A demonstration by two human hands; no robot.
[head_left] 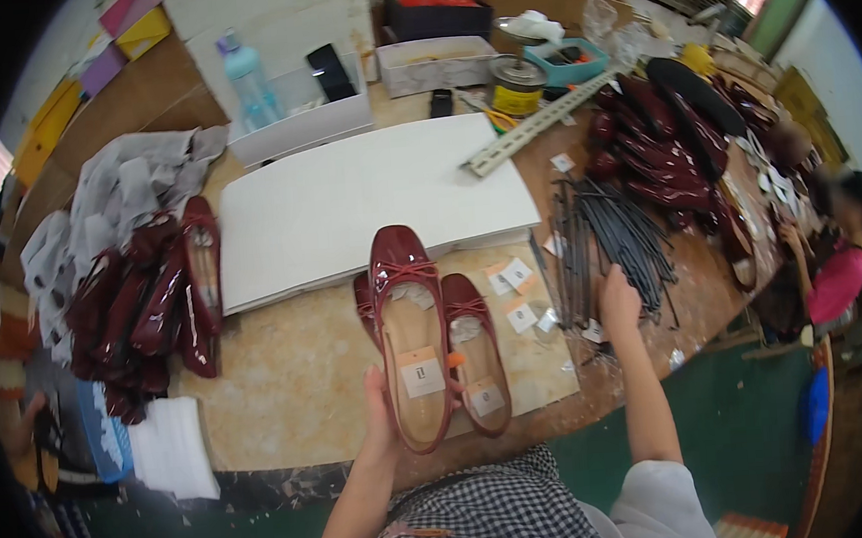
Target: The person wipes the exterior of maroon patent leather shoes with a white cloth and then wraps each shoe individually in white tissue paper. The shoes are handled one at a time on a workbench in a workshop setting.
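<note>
The checked apron (467,501) is nearest, below both hands, which are well apart. The left hand (379,408) grips a dark red shoe (406,331) above the near edge of the table (291,409), fingers showing past its right side. The shoe's long axis runs near to far: heel toward the person, bowed toe pointing away and slightly left, inside facing up. Just right of it, a second shoe (474,351) points much the same way; whether the hand bears it too, I cannot tell. More red shows behind, on the left.

The right hand (618,303) is curled at the near edge of the black strips (629,240); its grip is unclear. Tags (518,276) lie between the hands. Farther out are a shoe heap (148,299) left of the left hand, a white board (366,199) beyond it, and another heap (642,144) beyond the right hand.
</note>
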